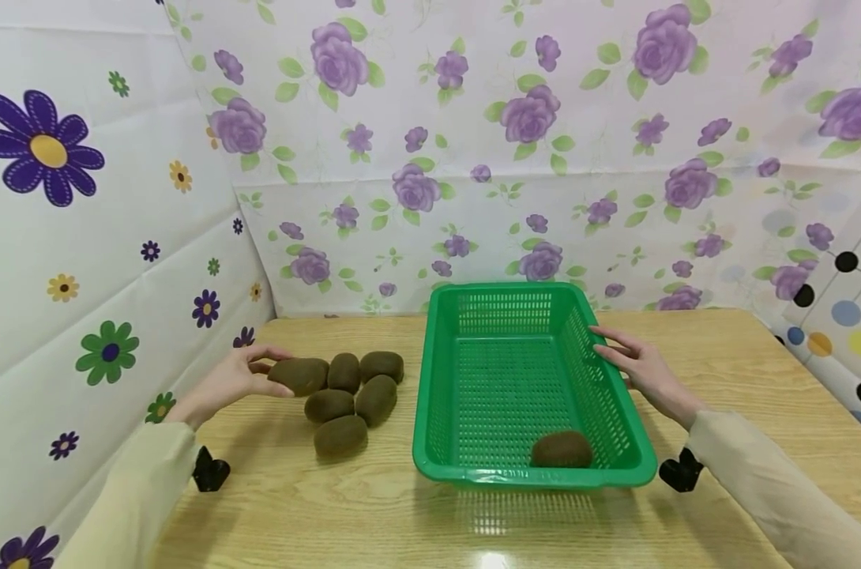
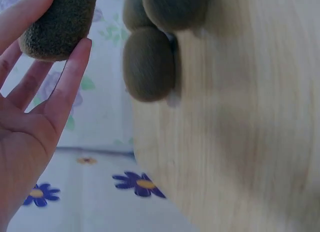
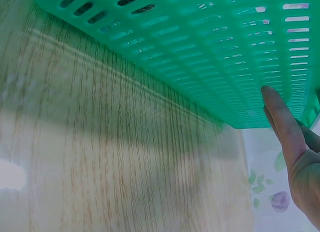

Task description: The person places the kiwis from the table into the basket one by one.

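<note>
My left hand [image 1: 234, 379] pinches a brown fuzzy kiwi [image 1: 298, 376] between thumb and fingers, at the left edge of a cluster. The left wrist view shows this held kiwi [image 2: 62, 24] close up, its upper part cut off by the frame. Several more kiwis [image 1: 341, 437] lie close together on the table just right of it. On the other side, my right hand [image 1: 647, 371] holds the right rim of a green plastic basket [image 1: 419, 395], fingers on the rim. In the right wrist view a digit [image 3: 282, 117] lies against the basket's slotted wall. One kiwi [image 1: 562, 450] sits inside, near the front.
A wood-grain table [image 1: 295, 514] carries everything. Behind it hangs a white cloth [image 1: 473, 213] with purple roses, and a flower-patterned cloth [image 1: 139, 269] closes off the left side. A dotted cloth [image 1: 843, 316] hangs at the right.
</note>
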Tool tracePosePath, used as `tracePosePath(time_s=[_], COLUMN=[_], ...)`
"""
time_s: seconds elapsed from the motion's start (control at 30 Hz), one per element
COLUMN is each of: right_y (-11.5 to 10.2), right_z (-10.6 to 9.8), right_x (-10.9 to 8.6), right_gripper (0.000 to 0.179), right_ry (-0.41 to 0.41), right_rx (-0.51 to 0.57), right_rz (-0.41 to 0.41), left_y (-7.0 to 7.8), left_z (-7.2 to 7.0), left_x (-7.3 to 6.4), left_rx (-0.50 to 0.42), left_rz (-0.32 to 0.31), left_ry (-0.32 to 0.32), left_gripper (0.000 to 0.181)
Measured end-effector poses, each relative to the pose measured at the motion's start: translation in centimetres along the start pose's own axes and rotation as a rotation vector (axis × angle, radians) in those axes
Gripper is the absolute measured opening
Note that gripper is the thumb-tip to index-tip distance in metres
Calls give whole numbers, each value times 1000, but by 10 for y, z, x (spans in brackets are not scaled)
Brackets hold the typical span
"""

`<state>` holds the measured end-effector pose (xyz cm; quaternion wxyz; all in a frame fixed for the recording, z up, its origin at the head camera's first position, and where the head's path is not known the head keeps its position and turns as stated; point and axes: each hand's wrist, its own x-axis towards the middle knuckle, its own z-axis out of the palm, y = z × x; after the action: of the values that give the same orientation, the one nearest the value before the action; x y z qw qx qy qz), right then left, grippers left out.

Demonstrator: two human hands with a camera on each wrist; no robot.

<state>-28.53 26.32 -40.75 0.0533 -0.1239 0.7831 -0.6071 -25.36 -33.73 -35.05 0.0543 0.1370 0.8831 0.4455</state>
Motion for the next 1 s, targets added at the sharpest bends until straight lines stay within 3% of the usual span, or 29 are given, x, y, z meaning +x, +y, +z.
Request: tracePosePath(time_s=[0.4,1.0], right_y=[1,1], right_z=[-1,0], right_x=[0,1], right_gripper=[56,57], right_ry=[4,2], right_rx=[27,45], right_rz=[-5,12], left_y=[41,103], left_z=[26,63], left_x=[33,81], left_rx=[-83,-94], left_rz=[5,116], left_ry=[110,36], left_gripper=[60,55])
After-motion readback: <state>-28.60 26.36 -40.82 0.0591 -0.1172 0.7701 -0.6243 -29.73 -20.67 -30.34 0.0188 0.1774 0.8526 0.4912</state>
